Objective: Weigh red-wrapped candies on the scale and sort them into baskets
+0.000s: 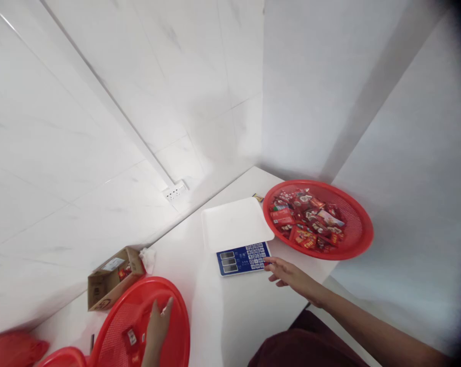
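Note:
My left hand is over a red mesh basket at the lower left, thumb and forefinger apart. Below it lie a few red packets, partly hidden by the hand. My right hand is stretched out, fingers spread, with its fingertips at the right edge of the keypad on a blue-and-white digital scale. A small red spot shows by those fingertips; I cannot make out what it is. The scale's white tray holds nothing.
At the right, a second red mesh basket holds many red-wrapped packets. An open cardboard box stands by the wall, beside crumpled white tissue. A red plastic bag is at the lower left. A power strip sits on the wall.

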Available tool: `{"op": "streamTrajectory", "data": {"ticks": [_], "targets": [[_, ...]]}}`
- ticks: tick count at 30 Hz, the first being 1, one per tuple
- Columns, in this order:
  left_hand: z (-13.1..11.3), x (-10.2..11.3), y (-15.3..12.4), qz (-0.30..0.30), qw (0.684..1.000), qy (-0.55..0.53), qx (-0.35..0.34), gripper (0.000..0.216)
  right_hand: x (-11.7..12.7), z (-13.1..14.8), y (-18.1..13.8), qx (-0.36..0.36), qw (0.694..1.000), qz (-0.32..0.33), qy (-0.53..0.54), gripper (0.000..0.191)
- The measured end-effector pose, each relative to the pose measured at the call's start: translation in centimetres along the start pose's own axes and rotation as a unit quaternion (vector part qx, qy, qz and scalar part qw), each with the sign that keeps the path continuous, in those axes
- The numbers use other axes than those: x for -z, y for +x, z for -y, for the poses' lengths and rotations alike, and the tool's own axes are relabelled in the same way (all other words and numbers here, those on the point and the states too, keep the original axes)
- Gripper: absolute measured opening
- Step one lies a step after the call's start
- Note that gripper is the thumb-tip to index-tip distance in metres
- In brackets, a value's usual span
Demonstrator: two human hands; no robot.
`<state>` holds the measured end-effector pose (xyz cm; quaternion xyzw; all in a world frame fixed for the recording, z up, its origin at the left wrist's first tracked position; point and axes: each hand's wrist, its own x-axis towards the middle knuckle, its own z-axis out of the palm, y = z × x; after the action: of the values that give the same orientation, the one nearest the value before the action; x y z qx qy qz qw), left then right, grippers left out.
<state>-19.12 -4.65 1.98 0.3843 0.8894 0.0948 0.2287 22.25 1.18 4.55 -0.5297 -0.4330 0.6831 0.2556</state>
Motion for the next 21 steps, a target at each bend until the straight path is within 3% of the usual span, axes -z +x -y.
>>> {"op": "streamTrajectory", "data": {"ticks": [4,7,11,15,21], "targets": [[-4.2,-3.3,-1.3,0.065,0.996,-0.024,-0.054,0.052,-0.1,0.2,-0.2,-0.001,1.0,0.007,-0.013,0.065],[-6.6,-5.4,-3.1,0.096,0.988,-0.042,-0.109,0.068,0.0,0.1,-0.3,-0.002,1.0,0.008,-0.013,0.064],[-8.8,-6.0,-5.2,0.149,0.979,-0.031,-0.137,0.075,0.4,-0.2,-0.2,-0.004,1.0,0.007,-0.015,0.065],[-8.8,-4.7,-5.2,0.178,0.971,-0.005,-0.16,0.073,0.7,-0.3,-0.3,-0.011,1.0,-0.004,-0.015,0.064],[-5.9,-3.4,-3.3,0.141,0.975,0.053,-0.166,0.071,1.2,-0.3,-0.1,0.004,0.999,-0.023,-0.029,0.055]]}}
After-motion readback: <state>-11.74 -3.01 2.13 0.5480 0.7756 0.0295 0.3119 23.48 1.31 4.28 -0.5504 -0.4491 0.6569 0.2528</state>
